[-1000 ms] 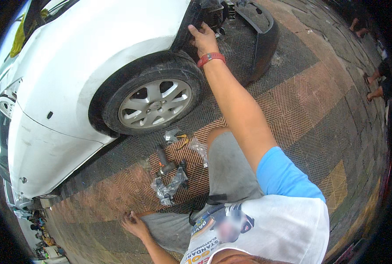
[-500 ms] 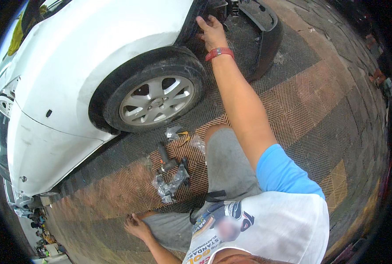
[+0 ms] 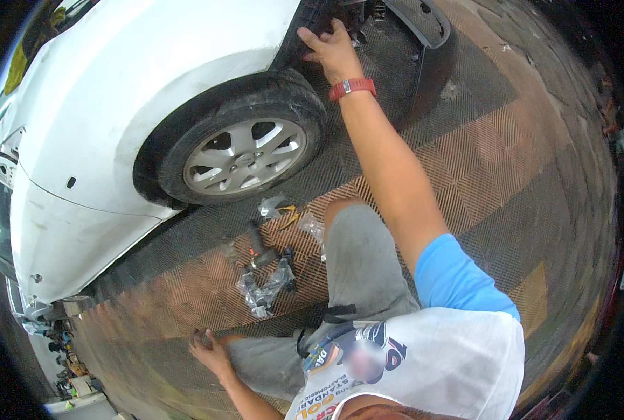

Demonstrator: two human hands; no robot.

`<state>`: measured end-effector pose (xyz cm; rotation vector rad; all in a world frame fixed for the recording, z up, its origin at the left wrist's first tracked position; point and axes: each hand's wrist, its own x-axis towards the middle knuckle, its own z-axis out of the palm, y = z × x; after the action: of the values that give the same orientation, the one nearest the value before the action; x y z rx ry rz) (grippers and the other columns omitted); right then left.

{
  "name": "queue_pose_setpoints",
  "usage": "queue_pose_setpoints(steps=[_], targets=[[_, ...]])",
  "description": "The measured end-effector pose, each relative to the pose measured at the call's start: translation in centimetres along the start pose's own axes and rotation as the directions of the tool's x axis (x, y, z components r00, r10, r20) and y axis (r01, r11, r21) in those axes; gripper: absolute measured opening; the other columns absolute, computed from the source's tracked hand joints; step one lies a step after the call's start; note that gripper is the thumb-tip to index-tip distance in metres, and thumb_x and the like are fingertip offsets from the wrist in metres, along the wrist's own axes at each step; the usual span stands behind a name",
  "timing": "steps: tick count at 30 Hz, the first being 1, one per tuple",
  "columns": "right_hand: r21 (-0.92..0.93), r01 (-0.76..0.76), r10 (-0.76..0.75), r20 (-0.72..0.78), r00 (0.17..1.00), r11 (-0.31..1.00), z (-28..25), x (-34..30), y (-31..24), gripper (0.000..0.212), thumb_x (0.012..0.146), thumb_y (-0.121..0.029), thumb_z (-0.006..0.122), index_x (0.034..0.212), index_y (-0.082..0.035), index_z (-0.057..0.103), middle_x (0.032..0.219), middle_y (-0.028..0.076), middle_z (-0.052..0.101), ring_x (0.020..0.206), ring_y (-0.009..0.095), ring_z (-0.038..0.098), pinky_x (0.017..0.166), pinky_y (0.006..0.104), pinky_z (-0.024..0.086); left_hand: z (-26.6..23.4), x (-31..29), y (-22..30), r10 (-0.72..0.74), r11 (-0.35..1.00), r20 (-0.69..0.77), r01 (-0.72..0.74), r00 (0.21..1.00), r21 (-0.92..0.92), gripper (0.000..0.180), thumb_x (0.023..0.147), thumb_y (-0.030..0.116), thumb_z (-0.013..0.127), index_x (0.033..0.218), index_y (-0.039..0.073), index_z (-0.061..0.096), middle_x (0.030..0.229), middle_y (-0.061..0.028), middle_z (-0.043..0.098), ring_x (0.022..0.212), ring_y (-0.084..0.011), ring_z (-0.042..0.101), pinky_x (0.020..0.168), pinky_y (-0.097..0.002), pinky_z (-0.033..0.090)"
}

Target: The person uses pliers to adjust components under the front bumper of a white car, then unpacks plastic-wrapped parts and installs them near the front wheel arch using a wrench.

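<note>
My right hand (image 3: 331, 52), with a red watch at the wrist, reaches up to the black plastic liner (image 3: 303, 29) at the edge of the car's white fender (image 3: 179, 49). Its fingers are spread and nothing shows in them; whether the fingertips touch the liner I cannot tell. The wheel (image 3: 245, 157), a black tire on a silver spoked rim, sits just below and left of that hand. Lower left, my left hand (image 3: 208, 351) is beside my knee, its fingers loosely bent and apart, holding nothing visible.
A dark power tool (image 3: 259, 255) lies on the floor tiles near clear plastic bags (image 3: 264, 290) and a small yellow-and-black item (image 3: 289, 215). A detached-looking dark bumper (image 3: 427, 77) stands beyond my right hand. Shelf-like clutter (image 3: 70, 364) fills the far lower left.
My right hand has shifted slightly left and its thumb and fingers have spread wider. My left hand has lifted a little, to the upper left. The view has tilted slightly.
</note>
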<state>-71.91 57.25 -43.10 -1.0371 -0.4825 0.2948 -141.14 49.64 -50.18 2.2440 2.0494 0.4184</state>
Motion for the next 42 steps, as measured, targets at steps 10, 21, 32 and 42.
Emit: queue_pose_setpoints(steps=[10, 21, 32, 42], targets=[[0.094, -0.041, 0.035, 0.059, 0.998, 0.995, 1.0, -1.8, -1.4, 0.113, 0.083, -0.021, 0.083, 0.154, 0.01, 0.001, 0.146, 0.04, 0.032, 0.124, 0.035, 0.055, 0.074, 0.0395, 0.062, -3.0, 12.8, 22.2, 0.538, 0.842, 0.117, -0.524, 0.835, -0.128, 0.037, 0.093, 0.025, 0.069, 0.12, 0.001, 0.063, 0.126, -0.0216, 0.061, 0.123, -0.0399, 0.054, 0.105, -0.0457, 0.041], [0.14, -0.172, 0.166, 0.053, 0.985, 0.975, 0.5, -2.0, -1.3, 0.109, 0.086, -0.018, 0.08, 0.153, 0.011, 0.0, 0.145, 0.028, 0.039, 0.127, 0.034, 0.051, 0.081, 0.0431, 0.06, 4.0, 14.7, 44.4, 0.78, 0.306, 0.232, -0.03, 0.581, -0.952, 0.059, 0.095, 0.03, 0.07, 0.141, 0.001, 0.048, 0.126, -0.017, 0.063, 0.109, -0.0242, 0.063, 0.094, -0.0359, 0.051], [0.089, -0.202, 0.208, -0.061, 0.976, 0.975, -1.3, -4.9, -6.0, 0.097, 0.091, -0.015, 0.074, 0.155, 0.006, 0.005, 0.14, 0.024, 0.048, 0.121, 0.031, 0.056, 0.089, 0.0463, 0.056, 8.5, 15.5, 54.5, 0.671, -0.166, 0.288, 0.517, 0.684, -0.84, 0.05, 0.093, 0.019, 0.074, 0.133, -0.002, 0.052, 0.113, -0.0094, 0.064, 0.1, -0.018, 0.061, 0.086, -0.0315, 0.05], [-0.09, -0.115, 0.107, -0.095, 0.99, 0.989, 0.5, -1.6, -4.4, 0.092, 0.089, -0.018, 0.076, 0.15, 0.016, 0.016, 0.134, 0.026, 0.05, 0.116, 0.029, 0.059, 0.081, 0.0353, 0.061, 9.8, 16.7, 57.0, 0.481, -0.42, 0.255, 0.476, 0.839, -0.773, 0.044, 0.09, 0.007, 0.075, 0.12, -0.009, 0.048, 0.118, -0.0188, 0.061, 0.107, -0.0235, 0.062, 0.093, -0.0338, 0.053]])
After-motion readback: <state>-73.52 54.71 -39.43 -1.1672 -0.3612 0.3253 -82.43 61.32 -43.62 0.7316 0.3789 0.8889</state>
